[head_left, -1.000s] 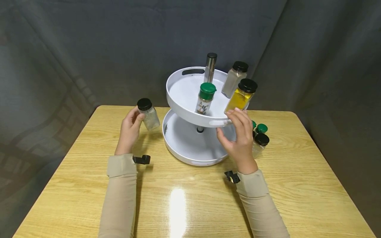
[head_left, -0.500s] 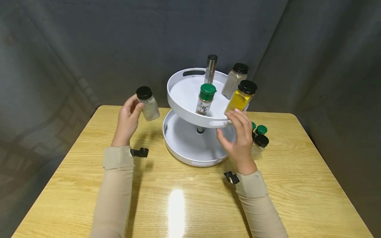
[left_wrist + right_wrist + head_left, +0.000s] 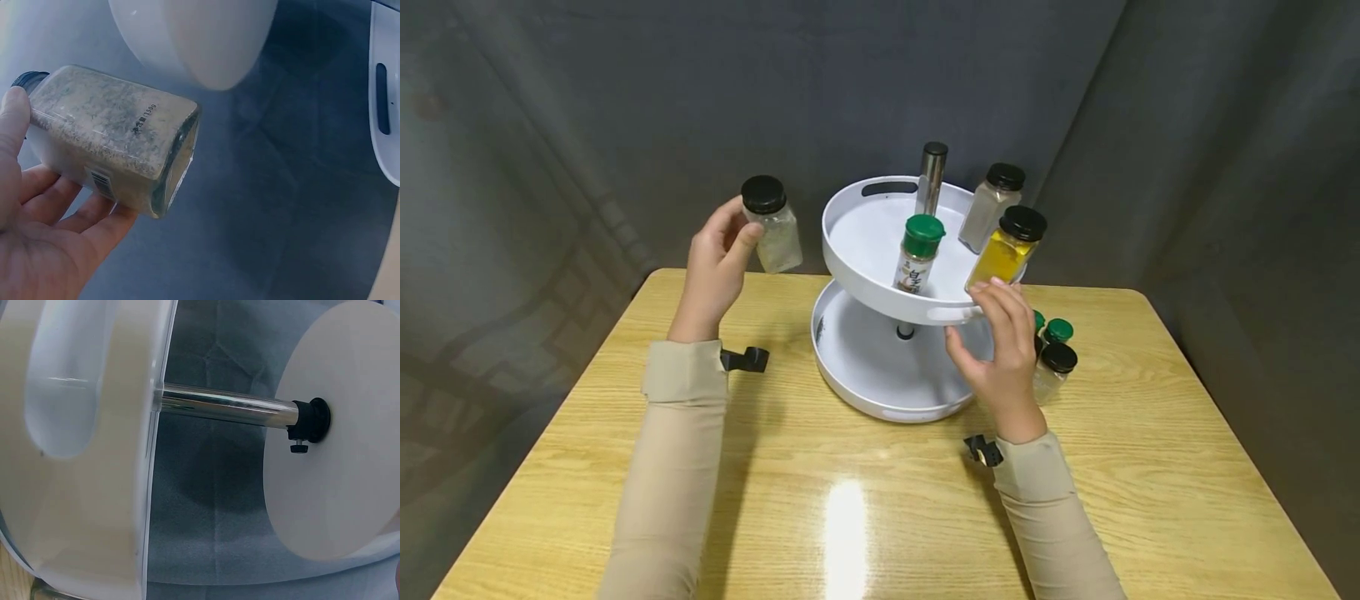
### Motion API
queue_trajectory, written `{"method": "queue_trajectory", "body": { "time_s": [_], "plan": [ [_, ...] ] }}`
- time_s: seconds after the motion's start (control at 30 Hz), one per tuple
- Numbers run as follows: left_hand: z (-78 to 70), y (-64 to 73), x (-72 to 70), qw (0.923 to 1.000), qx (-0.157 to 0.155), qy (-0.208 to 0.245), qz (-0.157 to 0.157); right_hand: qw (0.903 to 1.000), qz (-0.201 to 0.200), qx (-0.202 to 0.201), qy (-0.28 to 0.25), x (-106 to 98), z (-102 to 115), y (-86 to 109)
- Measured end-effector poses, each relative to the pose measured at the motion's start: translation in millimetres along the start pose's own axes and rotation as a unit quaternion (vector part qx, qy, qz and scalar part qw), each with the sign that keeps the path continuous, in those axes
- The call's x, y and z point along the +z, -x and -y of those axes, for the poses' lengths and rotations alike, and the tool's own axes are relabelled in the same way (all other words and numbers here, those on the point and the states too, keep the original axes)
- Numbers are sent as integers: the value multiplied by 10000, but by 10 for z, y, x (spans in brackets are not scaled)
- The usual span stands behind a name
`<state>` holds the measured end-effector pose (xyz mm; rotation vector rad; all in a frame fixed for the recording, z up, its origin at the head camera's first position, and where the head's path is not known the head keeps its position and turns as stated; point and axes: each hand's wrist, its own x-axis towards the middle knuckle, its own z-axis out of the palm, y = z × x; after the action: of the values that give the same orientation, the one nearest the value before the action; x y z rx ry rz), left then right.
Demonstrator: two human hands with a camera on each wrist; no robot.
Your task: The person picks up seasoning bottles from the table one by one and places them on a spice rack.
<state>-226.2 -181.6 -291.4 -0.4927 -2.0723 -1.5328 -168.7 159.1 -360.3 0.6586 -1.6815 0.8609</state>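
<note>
My left hand [image 3: 711, 267] holds a clear square spice jar [image 3: 778, 242] with a black lid, raised above the table to the left of a white two-tier turntable rack. Pale flakes show through the jar [image 3: 112, 119] in the left wrist view; its base tilts toward the rack. The right hand [image 3: 1003, 358] grips the front right rim of the upper tray [image 3: 865, 221], fingers over the edge and thumb below. Just behind those fingers stands a black-lidded jar of yellow powder [image 3: 1002, 257]. The lower tray [image 3: 865, 362] lies beneath, joined by a metal pole [image 3: 231, 406].
On the upper tray are a green-capped shaker [image 3: 916, 258], a black-lidded jar of greyish powder [image 3: 987, 218] and the pole's upper end [image 3: 931, 183]. Several jars, including one with a black lid [image 3: 1058, 358], stand on the table [image 3: 1150, 433] right of the rack. Grey curtains surround it.
The left hand has risen, drifting slightly left, with the spice jar, which now stands more upright in the head view. The right hand keeps its place on the tray rim.
</note>
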Motion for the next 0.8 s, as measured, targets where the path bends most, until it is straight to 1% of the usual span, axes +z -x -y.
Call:
{"method": "queue_trajectory", "body": {
  "time_s": [0.17, 0.3, 0.4, 0.53, 0.67, 0.8],
  "plan": [
    [-109, -106, 16, 9998, 188, -61, 7, 10000, 37, 4, -15, 1, 4, 4],
    [-199, -190, 19, 9995, 309, 30, -34, 10000, 89, 21, -18, 1, 8, 4],
    [-262, -256, 13, 9993, 344, 122, -100, 9999, 99, 36, -31, 7, 12, 5],
    [-335, -338, 3, 9988, 449, 138, -133, 9999, 98, 45, -32, 19, 18, 7],
    [-400, -401, 12, 9981, 587, 141, -112, 9999, 93, 41, -10, 23, 19, 6],
    [-466, -449, 49, 9968, 761, 238, -110, 10000, 82, 29, -12, 24, 22, 6]
  ]
}}
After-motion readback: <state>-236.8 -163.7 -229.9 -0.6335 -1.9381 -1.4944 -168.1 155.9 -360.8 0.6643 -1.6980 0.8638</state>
